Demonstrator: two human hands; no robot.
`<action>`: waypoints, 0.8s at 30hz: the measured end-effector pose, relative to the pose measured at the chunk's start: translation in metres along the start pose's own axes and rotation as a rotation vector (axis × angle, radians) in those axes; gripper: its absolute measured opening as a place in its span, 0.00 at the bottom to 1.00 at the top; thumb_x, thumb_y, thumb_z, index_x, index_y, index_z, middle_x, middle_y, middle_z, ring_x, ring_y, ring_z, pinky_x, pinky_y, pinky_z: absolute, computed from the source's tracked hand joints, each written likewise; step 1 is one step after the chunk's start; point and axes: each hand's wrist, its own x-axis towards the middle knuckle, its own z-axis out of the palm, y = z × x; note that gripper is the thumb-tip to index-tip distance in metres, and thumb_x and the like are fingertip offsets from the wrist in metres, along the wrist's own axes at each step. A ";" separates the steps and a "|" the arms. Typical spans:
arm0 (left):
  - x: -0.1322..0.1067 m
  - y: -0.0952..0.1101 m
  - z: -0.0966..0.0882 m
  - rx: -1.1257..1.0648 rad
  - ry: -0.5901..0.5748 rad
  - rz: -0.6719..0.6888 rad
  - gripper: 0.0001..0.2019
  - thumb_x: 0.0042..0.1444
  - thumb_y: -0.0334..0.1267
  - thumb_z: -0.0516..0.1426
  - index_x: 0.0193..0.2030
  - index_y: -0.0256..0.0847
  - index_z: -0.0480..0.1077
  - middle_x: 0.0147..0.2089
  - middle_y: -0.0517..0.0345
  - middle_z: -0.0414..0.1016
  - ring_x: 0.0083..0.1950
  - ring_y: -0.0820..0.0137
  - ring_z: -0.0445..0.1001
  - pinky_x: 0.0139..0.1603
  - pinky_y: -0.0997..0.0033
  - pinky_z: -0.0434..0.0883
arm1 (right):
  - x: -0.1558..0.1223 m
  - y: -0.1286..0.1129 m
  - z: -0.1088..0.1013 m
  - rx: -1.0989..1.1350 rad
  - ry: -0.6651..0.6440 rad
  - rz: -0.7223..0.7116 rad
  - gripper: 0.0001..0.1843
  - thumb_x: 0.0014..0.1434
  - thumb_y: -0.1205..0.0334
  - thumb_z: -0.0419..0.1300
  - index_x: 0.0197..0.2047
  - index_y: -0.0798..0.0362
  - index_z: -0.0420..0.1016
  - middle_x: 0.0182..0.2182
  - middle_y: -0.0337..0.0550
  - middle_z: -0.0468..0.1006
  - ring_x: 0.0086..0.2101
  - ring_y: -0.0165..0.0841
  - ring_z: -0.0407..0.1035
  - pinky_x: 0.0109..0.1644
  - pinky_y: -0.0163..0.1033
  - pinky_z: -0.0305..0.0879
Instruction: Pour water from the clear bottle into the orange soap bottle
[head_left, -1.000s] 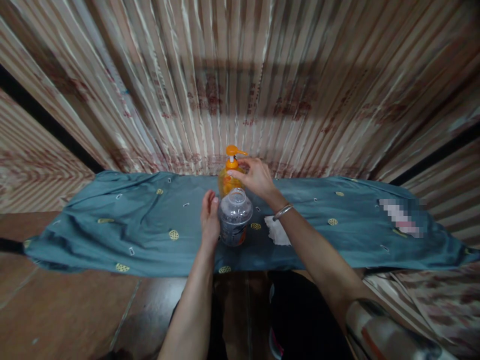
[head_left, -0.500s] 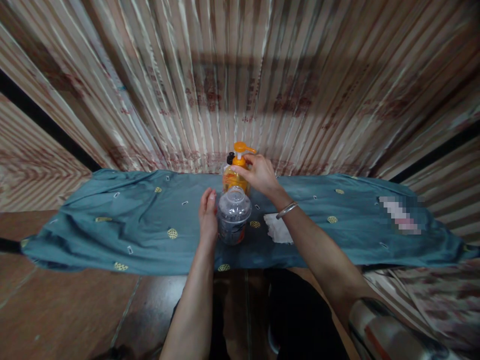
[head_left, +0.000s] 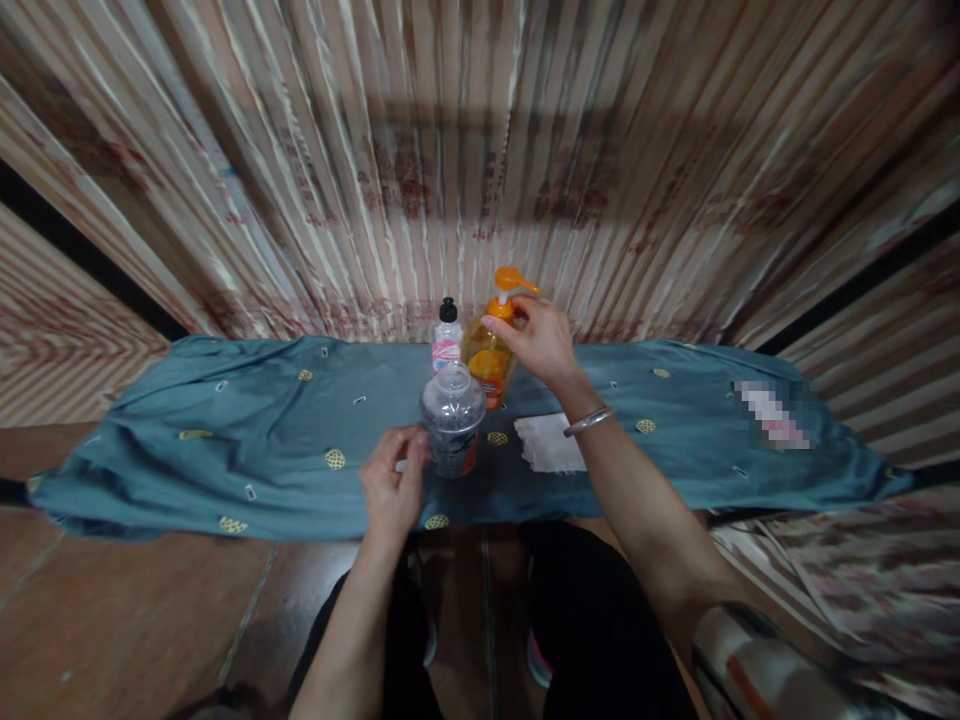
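Observation:
My right hand [head_left: 541,335] grips an orange pump bottle [head_left: 487,355] near the neck, thumb in front and fingers behind. The bottle leans to the right, its orange pump head above my fingers. Closer to me stands a clear plastic jar [head_left: 453,420] with a narrower round top, covering part of the pump bottle's lower left. Beside the jar's left side is my left hand [head_left: 394,475], fingers curled in towards the thumb and nothing visible in them; whether the fingertips touch the jar is unclear. Behind the jar, a small clear bottle [head_left: 447,340] with a black cap and pink label stands upright.
A white cloth [head_left: 549,445] lies under my right forearm. The narrow table has a teal patterned cover [head_left: 285,450]. Near its right end lies a blurred-out pink and white item [head_left: 772,413]. A striped curtain [head_left: 450,150] hangs close behind, with dark poles at both sides.
My right hand has moved the pump bottle to the right, uncovering the black-capped bottle. My left hand has shifted down and left, its fingers curling in. The view has shifted slightly.

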 end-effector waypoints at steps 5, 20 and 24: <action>-0.044 0.016 0.040 0.004 -0.327 0.202 0.16 0.72 0.55 0.63 0.52 0.49 0.87 0.47 0.48 0.90 0.48 0.56 0.90 0.53 0.57 0.86 | -0.015 0.011 -0.010 0.020 0.099 0.041 0.23 0.69 0.39 0.68 0.43 0.52 0.86 0.40 0.50 0.89 0.43 0.45 0.81 0.52 0.49 0.75; -0.028 -0.014 0.153 -0.009 -0.282 0.145 0.62 0.70 0.53 0.66 0.90 0.45 0.23 0.93 0.31 0.24 0.93 0.46 0.28 0.89 0.35 0.42 | -0.054 0.015 -0.023 0.058 0.081 0.091 0.16 0.65 0.44 0.72 0.41 0.48 0.87 0.40 0.45 0.91 0.44 0.44 0.83 0.54 0.48 0.77; -0.024 -0.014 0.161 -0.031 -0.236 0.073 0.65 0.66 0.53 0.68 0.91 0.45 0.24 0.93 0.34 0.21 0.92 0.47 0.24 0.90 0.36 0.41 | -0.060 0.017 -0.021 0.096 0.038 0.105 0.16 0.65 0.44 0.72 0.40 0.48 0.86 0.41 0.45 0.91 0.44 0.44 0.83 0.53 0.47 0.77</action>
